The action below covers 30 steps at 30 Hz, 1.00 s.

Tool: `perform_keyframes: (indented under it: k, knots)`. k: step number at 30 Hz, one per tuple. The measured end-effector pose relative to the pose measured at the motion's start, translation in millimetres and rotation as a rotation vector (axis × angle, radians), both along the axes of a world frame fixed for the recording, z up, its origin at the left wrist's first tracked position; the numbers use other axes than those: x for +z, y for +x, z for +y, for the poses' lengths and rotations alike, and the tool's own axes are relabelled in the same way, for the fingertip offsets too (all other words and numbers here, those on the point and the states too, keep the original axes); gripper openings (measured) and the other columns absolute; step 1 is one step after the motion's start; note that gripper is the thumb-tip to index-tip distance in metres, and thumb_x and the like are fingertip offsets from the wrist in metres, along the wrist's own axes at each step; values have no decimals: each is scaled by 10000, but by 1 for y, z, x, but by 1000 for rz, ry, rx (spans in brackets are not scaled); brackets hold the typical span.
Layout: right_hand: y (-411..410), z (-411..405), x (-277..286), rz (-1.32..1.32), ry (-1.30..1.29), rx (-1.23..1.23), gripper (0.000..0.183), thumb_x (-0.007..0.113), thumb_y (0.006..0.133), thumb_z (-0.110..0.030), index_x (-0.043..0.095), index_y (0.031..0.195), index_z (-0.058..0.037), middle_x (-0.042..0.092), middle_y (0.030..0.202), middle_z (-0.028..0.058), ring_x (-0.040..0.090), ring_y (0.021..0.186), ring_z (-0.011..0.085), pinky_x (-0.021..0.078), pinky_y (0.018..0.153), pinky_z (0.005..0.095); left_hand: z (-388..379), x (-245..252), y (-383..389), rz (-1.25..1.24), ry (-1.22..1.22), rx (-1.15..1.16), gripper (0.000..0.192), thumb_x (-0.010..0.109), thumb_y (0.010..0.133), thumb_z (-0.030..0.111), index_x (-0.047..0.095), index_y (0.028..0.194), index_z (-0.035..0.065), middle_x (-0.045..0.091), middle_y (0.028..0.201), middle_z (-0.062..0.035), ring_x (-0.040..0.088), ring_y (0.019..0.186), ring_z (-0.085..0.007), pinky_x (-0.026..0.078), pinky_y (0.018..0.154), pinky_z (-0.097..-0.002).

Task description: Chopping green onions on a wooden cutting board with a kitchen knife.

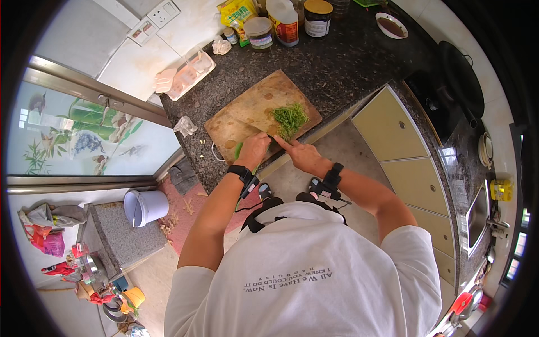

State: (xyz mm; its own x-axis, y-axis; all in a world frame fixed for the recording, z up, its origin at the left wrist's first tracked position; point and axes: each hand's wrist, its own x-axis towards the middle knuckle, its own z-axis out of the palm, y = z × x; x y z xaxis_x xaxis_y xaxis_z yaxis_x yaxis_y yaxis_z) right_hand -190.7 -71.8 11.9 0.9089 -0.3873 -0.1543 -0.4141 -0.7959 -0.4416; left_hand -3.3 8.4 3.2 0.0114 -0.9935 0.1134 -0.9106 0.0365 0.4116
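A worn wooden cutting board (pixel 248 109) lies at the counter's near edge. On its right part sits a heap of finely shredded green vegetable (pixel 290 120). My left hand (pixel 254 149) presses down at the board's near edge, fingers curled over a long green vegetable (pixel 238 150), partly hidden below it. Beside it, my right hand (pixel 304 156) is closed around a knife, its index finger stretched forward along it. Little of the knife (pixel 270 135) shows between the hands; its handle is covered, and its blade is hard to tell from the board.
A crumpled white tissue (pixel 185 126) lies left of the board, near a pink-and-white plastic tray (pixel 191 76). Tubs and a plastic jug (pixel 283 23) line the back. A bowl of dark sauce (pixel 391 26) and a black wok (pixel 461 80) stand right. A white bucket (pixel 146 206) is at left.
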Motion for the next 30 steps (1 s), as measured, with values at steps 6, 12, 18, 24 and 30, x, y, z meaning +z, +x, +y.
perform_keyframes:
  k: [6, 12, 18, 24, 30]
  knots:
    - [-3, -1, 12, 64, -49, 16, 783, 480, 767, -5, 137, 1439, -212, 550, 924, 191, 590, 691, 335, 481, 583, 405, 1, 1, 1, 1, -13, -23, 96, 556, 779, 47, 627, 758, -15, 583, 766, -133, 571, 689, -299, 481, 610, -382]
    - [-16, -7, 10, 37, 67, 41, 727, 480, 774, -24, 200, 1422, -193, 559, 934, 204, 597, 732, 357, 486, 607, 434, 1, 1, -2, -23, 15, -6, 90, 591, 721, 28, 654, 784, 21, 568, 771, -101, 569, 777, -276, 489, 673, -369]
    - [-7, -6, 2, -70, 71, 16, 683, 470, 788, -26, 241, 1406, -202, 572, 871, 195, 591, 713, 365, 484, 605, 438, 2, 1, 0, -33, -47, -29, 103, 562, 777, 54, 646, 784, -7, 583, 746, -117, 576, 698, -278, 489, 625, -368]
    - [8, -9, 2, -21, -18, 23, 654, 492, 827, -53, 241, 1406, -224, 562, 813, 182, 580, 703, 350, 470, 576, 432, 4, 3, 0, -1, -35, -17, 75, 585, 770, 40, 644, 782, -4, 584, 755, -113, 578, 681, -279, 491, 620, -363]
    - [1, -20, -20, -83, -103, -50, 636, 478, 837, -72, 234, 1409, -207, 570, 860, 204, 588, 689, 354, 486, 574, 425, 4, 2, -3, -6, 6, 9, 85, 600, 770, 34, 665, 818, 9, 616, 828, -106, 592, 757, -272, 505, 687, -360]
